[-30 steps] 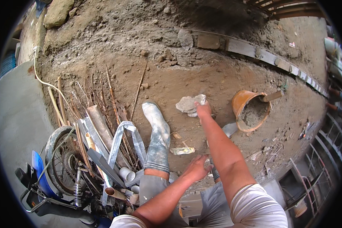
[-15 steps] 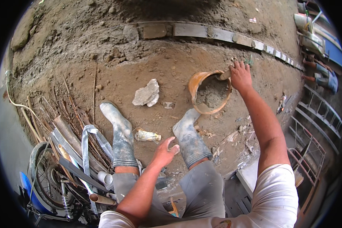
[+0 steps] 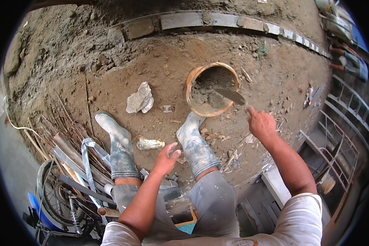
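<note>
My right hand is closed on the handle of a trowel, whose blade is over the orange-rimmed bucket of grey mortar. My left hand hangs between my boots with fingers apart and holds nothing. Near it on the dirt lies a small crumpled, pale yellow-and-white object. A pale broken stone rests left of the bucket. My two muddy white rubber boots stand on the soil, the right one right at the bucket's base.
A curved-looking brick row with a string runs behind. Sticks and offcuts and a motorbike wheel lie at left. Metal ladders and a cart frame are at right, with another person beyond.
My right hand let go of the stone, reached to the trowel in the bucket, and has now brought it down and toward me, blade over the mortar. The view has shifted.
</note>
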Available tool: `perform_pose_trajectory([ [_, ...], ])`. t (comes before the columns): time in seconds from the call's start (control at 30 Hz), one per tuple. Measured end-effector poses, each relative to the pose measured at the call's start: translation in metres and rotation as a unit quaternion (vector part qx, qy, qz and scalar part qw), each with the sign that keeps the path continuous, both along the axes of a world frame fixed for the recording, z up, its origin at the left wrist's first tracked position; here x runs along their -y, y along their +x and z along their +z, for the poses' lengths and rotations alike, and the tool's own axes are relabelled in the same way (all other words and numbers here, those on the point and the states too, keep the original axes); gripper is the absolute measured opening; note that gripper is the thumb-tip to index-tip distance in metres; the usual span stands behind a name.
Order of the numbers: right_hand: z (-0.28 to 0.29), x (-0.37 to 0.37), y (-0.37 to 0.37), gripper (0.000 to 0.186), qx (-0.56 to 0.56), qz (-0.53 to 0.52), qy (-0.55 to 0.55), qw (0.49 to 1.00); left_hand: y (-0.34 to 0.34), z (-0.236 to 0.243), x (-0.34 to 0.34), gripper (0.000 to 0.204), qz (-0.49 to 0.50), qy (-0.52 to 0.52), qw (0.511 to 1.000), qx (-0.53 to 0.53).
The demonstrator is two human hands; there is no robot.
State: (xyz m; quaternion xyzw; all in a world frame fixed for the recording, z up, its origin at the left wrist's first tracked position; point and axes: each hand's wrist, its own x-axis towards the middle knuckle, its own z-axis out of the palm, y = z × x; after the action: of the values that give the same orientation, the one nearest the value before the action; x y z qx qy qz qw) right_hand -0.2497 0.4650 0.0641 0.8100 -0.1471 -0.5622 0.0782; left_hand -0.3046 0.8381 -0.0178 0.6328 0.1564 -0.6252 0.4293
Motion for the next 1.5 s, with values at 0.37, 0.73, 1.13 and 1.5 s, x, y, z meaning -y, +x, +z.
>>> perform_pose_trajectory([
  [0.37, -0.075, -0.012, -0.034, 0.05, 0.013, -0.391, 0.079, 0.917, 0.002, -0.008, 0.004, 0.049, 0.046, 0.002, 0.999, -0.027],
  [0.73, -0.136, -0.091, -0.046, 0.037, 0.152, -0.68, 0.179, 0.695, -0.008, -0.01, 0.002, 0.047, 0.037, 0.006, 0.999, -0.027],
  [1.13, -0.115, -0.043, -0.144, 0.035, 0.166, -0.651, 0.248, 0.698, 0.011, 0.003, -0.006, 0.047, 0.043, 0.011, 0.999, -0.023],
  [1.5, -0.086, -0.096, -0.074, 0.053, 0.368, -0.076, 0.052, 0.925, 0.006, 0.0, -0.016, 0.049, 0.067, -0.016, 0.998, 0.015],
])
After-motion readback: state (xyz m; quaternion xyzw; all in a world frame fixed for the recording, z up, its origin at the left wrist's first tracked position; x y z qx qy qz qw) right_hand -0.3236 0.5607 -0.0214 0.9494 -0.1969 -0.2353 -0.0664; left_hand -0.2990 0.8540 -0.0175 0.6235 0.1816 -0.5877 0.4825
